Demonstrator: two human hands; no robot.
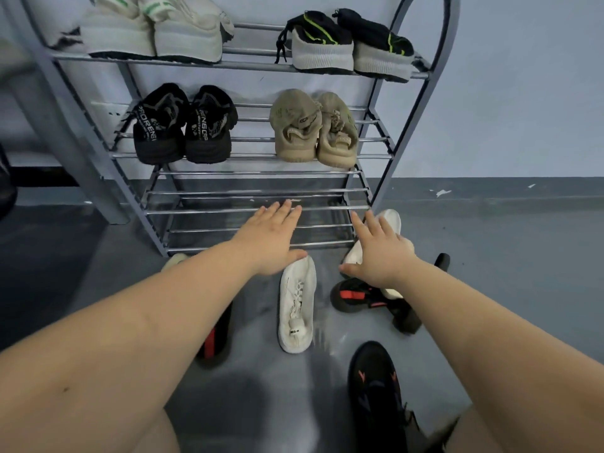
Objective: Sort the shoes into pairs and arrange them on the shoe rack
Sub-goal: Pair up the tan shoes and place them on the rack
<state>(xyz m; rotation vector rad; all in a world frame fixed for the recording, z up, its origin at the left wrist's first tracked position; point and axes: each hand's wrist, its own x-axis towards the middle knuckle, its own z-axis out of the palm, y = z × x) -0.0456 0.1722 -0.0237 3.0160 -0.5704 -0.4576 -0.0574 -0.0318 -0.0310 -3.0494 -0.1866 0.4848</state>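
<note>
You crouch before a metal shoe rack (pixel 261 209) against the wall. Four matched pairs already fill its two upper shelves, each pair side by side, heels toward you, leaving the lower rails free. Your left hand (pixel 271 241) and right hand (pixel 376 256) both reach forward with flat, spread fingers, holding nothing. One white shoe (pixel 296 313) lies on the floor between them; its likely mate (pixel 389 220) sits under your right hand, probably the next pair. Black shoes with red accents (pixel 356 295) lie scattered nearby.
</note>
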